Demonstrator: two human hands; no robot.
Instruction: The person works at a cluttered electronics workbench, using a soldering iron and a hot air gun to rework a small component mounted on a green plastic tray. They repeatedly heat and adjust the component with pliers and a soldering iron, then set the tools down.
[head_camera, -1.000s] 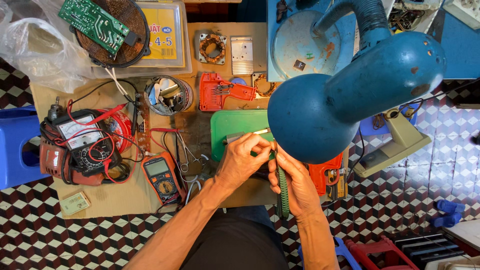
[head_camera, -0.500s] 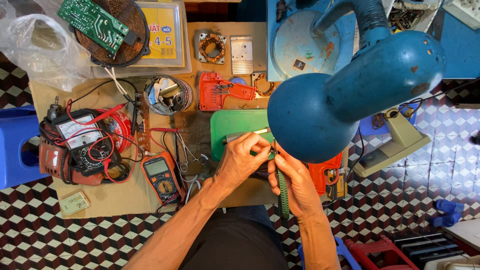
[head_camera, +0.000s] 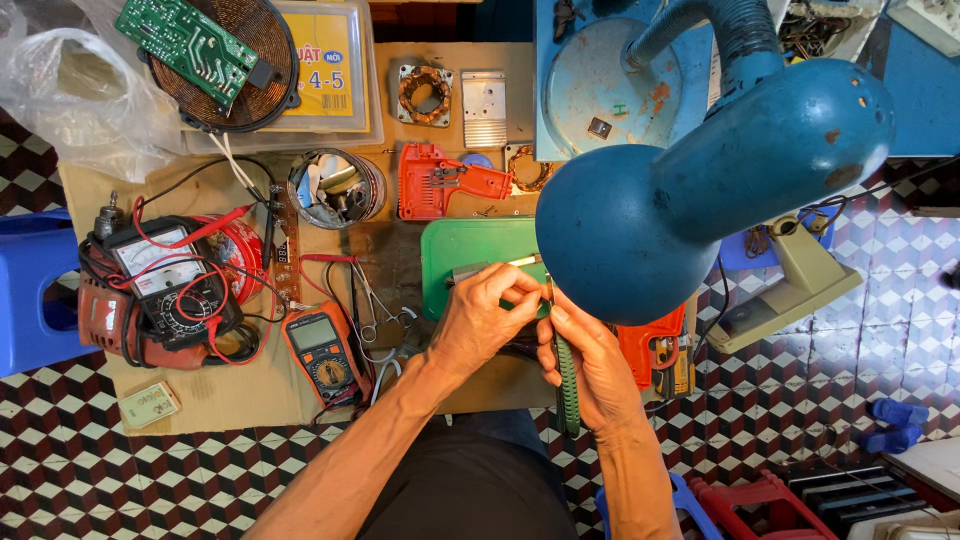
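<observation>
Both hands meet at the tabotop's near edge, over the green tray (head_camera: 470, 250): left hand (head_camera: 485, 325) pinches a small metal part (head_camera: 480, 270), right hand (head_camera: 590, 365) clasps the green ribbed handle (head_camera: 568, 385). The blue lamp (head_camera: 650, 220) crowds close; a slip could knock it.

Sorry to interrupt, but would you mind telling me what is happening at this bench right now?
A person sits at a cluttered workbench, both hands over a green mat. The left hand grips a small metal part, while the right hand holds a green-handled tool against it. A blue desk lamp hangs above them. An orange multimeter lies unused at the left.
</observation>
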